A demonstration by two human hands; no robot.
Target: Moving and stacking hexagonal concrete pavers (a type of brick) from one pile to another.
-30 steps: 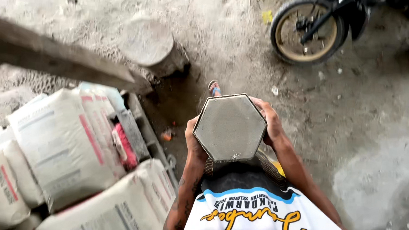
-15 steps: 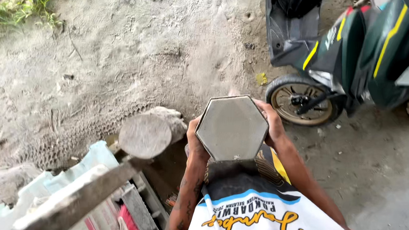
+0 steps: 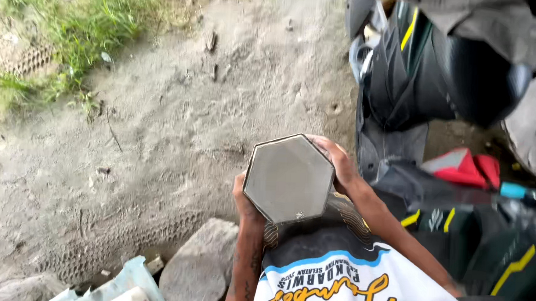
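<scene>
Both arms bent in toward the chest, left hand (image 3: pixel 245 199) and right hand (image 3: pixel 339 163) gripping opposite sides, fingers curled, wrists level.

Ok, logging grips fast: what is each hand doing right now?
Left hand: closed on the left side of the hexagonal mould, holding it.
Right hand: closed on its right side, holding it.

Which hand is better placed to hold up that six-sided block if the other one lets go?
Probably the left hand: it grips the hexagonal block along its lower left edge, partly underneath. The right hand only wraps the upper right side.
</scene>
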